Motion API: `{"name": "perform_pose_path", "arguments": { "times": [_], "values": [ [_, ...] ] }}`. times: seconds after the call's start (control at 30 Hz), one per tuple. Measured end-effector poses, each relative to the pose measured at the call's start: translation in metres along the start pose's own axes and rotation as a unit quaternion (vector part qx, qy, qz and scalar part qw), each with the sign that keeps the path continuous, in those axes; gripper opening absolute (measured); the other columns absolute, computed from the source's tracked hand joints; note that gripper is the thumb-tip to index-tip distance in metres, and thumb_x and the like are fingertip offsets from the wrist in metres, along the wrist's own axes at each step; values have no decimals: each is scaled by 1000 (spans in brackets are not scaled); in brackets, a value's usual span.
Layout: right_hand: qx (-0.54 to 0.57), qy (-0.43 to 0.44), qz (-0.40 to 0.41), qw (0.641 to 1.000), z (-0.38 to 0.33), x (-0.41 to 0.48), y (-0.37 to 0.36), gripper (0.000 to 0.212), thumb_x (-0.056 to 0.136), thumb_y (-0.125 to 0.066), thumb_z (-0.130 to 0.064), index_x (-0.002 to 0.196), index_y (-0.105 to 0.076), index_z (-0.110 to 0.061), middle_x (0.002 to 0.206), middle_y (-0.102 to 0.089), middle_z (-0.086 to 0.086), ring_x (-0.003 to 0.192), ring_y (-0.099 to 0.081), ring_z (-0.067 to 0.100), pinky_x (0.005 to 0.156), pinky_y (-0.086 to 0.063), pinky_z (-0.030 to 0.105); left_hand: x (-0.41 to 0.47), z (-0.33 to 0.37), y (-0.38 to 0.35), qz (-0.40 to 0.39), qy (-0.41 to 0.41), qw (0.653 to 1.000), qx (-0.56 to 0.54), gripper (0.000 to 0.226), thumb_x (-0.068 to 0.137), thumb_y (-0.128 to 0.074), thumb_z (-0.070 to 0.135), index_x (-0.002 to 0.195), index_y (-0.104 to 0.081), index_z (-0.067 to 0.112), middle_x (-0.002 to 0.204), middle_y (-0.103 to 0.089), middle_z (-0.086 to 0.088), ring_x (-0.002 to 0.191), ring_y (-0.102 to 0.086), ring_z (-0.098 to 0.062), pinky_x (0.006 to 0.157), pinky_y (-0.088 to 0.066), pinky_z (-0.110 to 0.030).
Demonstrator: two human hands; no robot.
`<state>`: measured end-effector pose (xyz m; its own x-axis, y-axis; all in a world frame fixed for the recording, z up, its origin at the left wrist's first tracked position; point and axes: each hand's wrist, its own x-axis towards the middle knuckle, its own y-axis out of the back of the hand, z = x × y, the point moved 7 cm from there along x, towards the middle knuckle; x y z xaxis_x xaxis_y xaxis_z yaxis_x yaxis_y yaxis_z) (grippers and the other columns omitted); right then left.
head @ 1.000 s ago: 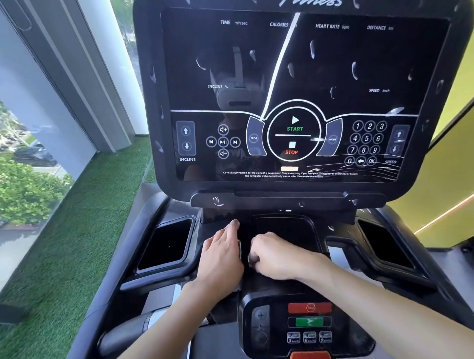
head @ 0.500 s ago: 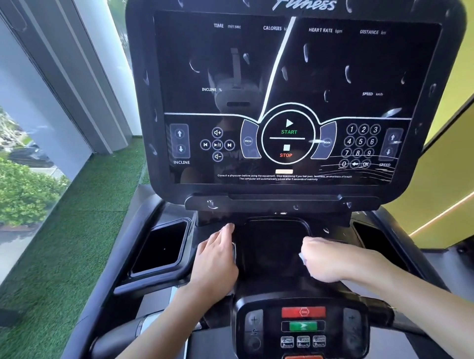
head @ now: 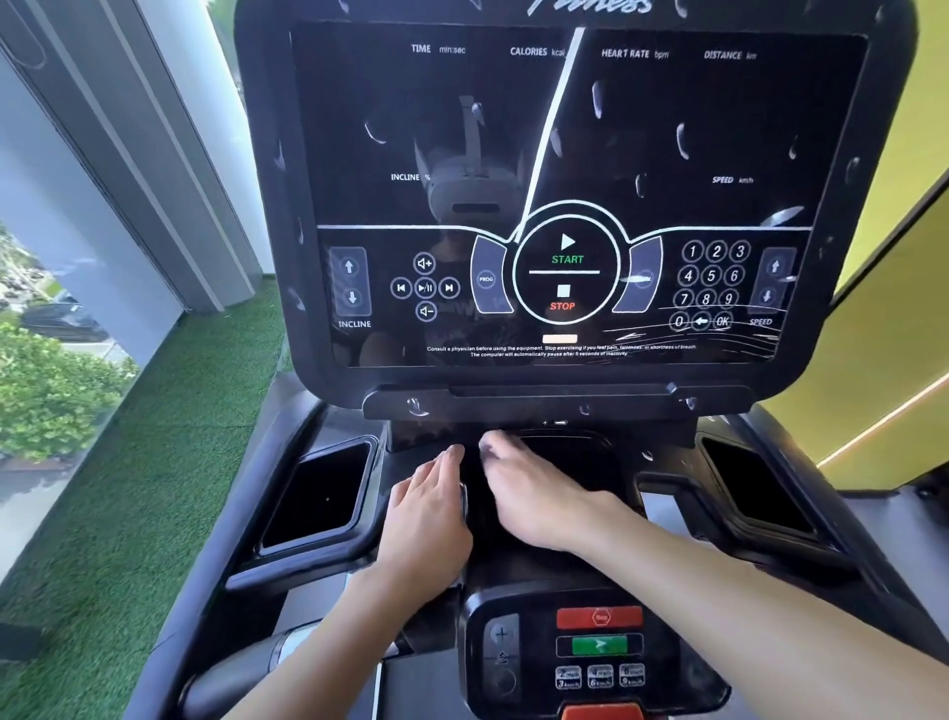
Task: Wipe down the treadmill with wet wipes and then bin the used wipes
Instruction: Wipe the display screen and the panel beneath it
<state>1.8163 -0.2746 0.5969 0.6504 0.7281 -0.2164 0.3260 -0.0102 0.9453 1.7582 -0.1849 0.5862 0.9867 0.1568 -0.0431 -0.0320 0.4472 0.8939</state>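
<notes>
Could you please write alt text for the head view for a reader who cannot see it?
A left hand and a blurred right hand rest side by side on a treadmill's centre tray. Above is the dark console screen, marked START and STOP.

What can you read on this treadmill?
Screen:
"TIME min:sec"
"CALORIES kcal"
"HEART RATE bpm"
"DISTANCE km"
"INCLINE %"
"SPEED km/h"
"START"
"STOP"
"PROG"
"INCLINE"
"SPEED"
"1" to "9", "0", "OK"
"Consult a physician before using the equipment." Rest too small.
Top logo: cut off.
Lower buttons: too blurred.
</notes>
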Motion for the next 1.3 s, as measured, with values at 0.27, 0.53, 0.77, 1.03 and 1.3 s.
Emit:
{"name": "perform_pose_path", "arguments": {
  "times": [0.27,0.53,0.77,1.03,1.3],
  "values": [
    [136,71,-127,980,3,-17,-14,28,87,-52,3,97,-75,-8,113,-59,-4,101,-57,13,84,-47,19,-1,0,0,-11,2,1000,-1,71,89,-50,12,153,-19,14,157,-32,4,145,-24,-15,114,-22,-33],
    [28,111,35,993,35,-10,3,43,94,-41,9,132,-54,-5,141,-39,-3,119,-39,14,108,-33,21,-2,-1,1,3,2,1000,-13,71,85,-42,5,152,-20,15,158,-31,5,145,-24,-14,114,-22,-32],
    [164,95,-154,970,23,-41,-8,48,93,-36,7,125,-66,-12,136,-53,-11,125,-47,0,103,-29,5,0,-2,0,8,5,1000,-5,74,85,-42,4,154,-18,16,158,-29,6,146,-22,-12,114,-20,-30],
    [63,105,-154,981,65,-58,3,25,85,-51,-12,89,-75,-14,105,-68,-5,94,-63,9,77,-39,9,-2,-2,0,5,4,1000,-14,76,82,-42,2,153,-20,16,157,-31,6,145,-22,-12,113,-21,-30],
    [-6,56,-18,998,63,-24,-6,25,94,-41,-13,111,-56,-25,126,-46,-3,114,-47,12,105,-41,35,0,-1,0,1,3,1000,-3,74,84,-42,2,153,-18,15,159,-28,5,146,-20,-12,114,-19,-31]
  ]
}}
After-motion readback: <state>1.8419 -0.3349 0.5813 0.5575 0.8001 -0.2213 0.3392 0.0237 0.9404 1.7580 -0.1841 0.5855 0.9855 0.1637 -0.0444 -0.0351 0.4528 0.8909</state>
